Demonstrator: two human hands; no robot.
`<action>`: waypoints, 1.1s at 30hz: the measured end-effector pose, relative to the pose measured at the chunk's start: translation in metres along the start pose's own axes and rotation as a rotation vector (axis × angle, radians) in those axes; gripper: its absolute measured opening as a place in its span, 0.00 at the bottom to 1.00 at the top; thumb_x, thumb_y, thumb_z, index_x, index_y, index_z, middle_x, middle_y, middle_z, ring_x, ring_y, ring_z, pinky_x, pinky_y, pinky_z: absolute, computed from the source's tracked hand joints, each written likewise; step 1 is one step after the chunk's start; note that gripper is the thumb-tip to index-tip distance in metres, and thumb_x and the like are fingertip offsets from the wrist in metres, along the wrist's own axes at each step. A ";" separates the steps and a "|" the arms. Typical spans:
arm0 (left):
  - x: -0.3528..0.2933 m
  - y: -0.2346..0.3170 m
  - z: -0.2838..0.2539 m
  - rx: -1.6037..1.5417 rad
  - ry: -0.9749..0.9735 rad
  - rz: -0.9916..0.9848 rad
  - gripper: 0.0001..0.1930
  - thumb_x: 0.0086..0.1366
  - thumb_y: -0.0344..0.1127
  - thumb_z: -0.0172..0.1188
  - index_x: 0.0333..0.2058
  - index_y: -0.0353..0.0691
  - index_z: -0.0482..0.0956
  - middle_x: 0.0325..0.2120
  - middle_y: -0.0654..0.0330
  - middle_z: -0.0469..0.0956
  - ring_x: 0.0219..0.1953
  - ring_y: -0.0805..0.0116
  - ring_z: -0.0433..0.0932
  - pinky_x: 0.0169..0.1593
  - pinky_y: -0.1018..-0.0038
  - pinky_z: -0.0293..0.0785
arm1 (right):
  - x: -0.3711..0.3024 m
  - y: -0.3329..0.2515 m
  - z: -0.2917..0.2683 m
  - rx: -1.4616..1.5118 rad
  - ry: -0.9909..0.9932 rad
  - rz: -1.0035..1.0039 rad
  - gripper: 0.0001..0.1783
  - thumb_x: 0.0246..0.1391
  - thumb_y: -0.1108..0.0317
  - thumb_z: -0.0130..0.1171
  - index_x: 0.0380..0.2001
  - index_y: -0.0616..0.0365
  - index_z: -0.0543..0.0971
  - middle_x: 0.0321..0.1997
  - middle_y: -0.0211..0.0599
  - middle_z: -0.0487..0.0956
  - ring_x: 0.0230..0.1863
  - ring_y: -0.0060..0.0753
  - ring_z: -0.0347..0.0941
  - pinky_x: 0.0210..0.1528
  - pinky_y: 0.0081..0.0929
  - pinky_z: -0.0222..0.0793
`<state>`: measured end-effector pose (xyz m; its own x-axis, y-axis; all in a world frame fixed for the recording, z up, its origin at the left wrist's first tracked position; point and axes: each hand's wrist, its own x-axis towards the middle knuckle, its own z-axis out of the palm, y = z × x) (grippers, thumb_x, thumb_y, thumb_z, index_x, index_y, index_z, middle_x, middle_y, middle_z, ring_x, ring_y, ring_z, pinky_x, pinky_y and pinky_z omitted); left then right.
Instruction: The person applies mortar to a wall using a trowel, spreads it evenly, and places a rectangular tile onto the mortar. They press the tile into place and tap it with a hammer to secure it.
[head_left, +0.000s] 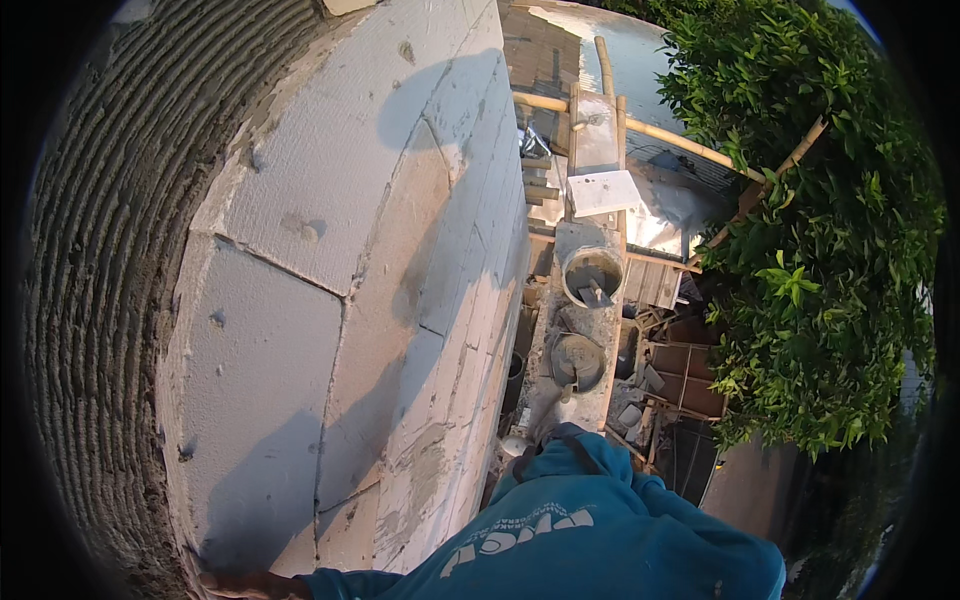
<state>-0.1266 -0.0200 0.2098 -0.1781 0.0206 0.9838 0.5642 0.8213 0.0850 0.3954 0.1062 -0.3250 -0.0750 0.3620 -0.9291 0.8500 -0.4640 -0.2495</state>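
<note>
My left hand (255,584) comes in at the lower left, its arm in a blue sleeve. It lies against the lower end of the pale block wall (270,330), fingers stretched toward the wall's edge, holding nothing that shows. The lower edge of the picture cuts off part of this hand. Along the wall's far left runs a band of grey mortar (110,260) combed into ridges. Thin joints divide the large blocks, and my shadow falls across them. My right hand is out of sight; the blue shirt (600,520) fills the lower middle.
Below, a narrow plank scaffold (595,235) carries a bucket (592,272) with grey contents, a round mortar tub (577,362) with a tool in it, and a white block piece (603,192). Bamboo poles (690,145) cross it. Leafy branches (820,300) crowd the right side.
</note>
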 end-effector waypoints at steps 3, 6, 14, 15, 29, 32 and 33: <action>0.008 0.017 0.015 0.039 0.247 0.141 0.22 0.76 0.42 0.49 0.26 0.37 0.81 0.25 0.53 0.80 0.29 0.54 0.76 0.39 0.56 0.70 | 0.006 -0.009 0.001 -0.036 0.030 -0.046 0.24 0.58 0.49 0.57 0.47 0.57 0.82 0.45 0.51 0.83 0.47 0.51 0.81 0.49 0.48 0.75; 0.005 -0.007 0.013 -0.091 0.243 0.030 0.20 0.76 0.42 0.51 0.28 0.37 0.82 0.25 0.53 0.81 0.29 0.53 0.77 0.38 0.57 0.72 | 0.017 -0.025 -0.008 -0.104 0.063 -0.086 0.23 0.58 0.50 0.57 0.47 0.57 0.82 0.45 0.50 0.84 0.46 0.51 0.81 0.49 0.48 0.76; 0.001 0.005 0.009 -0.074 0.199 0.079 0.20 0.76 0.42 0.51 0.29 0.34 0.83 0.25 0.51 0.82 0.29 0.52 0.79 0.39 0.57 0.75 | 0.047 -0.048 0.014 0.046 0.261 -0.236 0.17 0.58 0.53 0.55 0.42 0.51 0.85 0.46 0.47 0.84 0.48 0.53 0.80 0.51 0.48 0.75; 0.002 0.008 0.009 -0.085 0.197 0.088 0.20 0.76 0.41 0.51 0.30 0.34 0.83 0.26 0.51 0.82 0.29 0.52 0.79 0.39 0.57 0.75 | 0.062 -0.041 0.023 0.005 0.313 -0.286 0.17 0.60 0.53 0.55 0.41 0.49 0.85 0.46 0.46 0.84 0.47 0.55 0.79 0.51 0.49 0.75; 0.009 0.012 0.001 -0.127 0.102 0.239 0.14 0.74 0.40 0.55 0.35 0.39 0.84 0.32 0.56 0.84 0.37 0.56 0.81 0.47 0.59 0.75 | 0.026 0.001 0.091 0.273 0.471 -0.137 0.21 0.54 0.53 0.56 0.47 0.51 0.82 0.50 0.49 0.83 0.55 0.58 0.77 0.59 0.46 0.71; 0.014 -0.021 0.003 -0.095 0.134 0.272 0.14 0.72 0.44 0.57 0.36 0.42 0.86 0.35 0.60 0.85 0.41 0.58 0.83 0.52 0.58 0.74 | 0.024 -0.001 0.120 0.384 0.441 -0.137 0.20 0.54 0.54 0.57 0.44 0.53 0.83 0.49 0.47 0.83 0.54 0.56 0.78 0.59 0.46 0.72; 0.011 -0.049 0.015 -0.085 0.135 0.293 0.15 0.71 0.45 0.58 0.36 0.42 0.87 0.35 0.61 0.86 0.41 0.61 0.84 0.55 0.57 0.75 | 0.030 0.015 0.127 0.445 0.483 -0.143 0.15 0.52 0.55 0.61 0.37 0.50 0.86 0.43 0.45 0.85 0.47 0.50 0.81 0.52 0.47 0.75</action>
<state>-0.1681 -0.0518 0.2145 0.1074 0.1685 0.9798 0.6415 0.7411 -0.1978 0.3400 0.0077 -0.3910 0.1587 0.7180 -0.6777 0.5452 -0.6360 -0.5461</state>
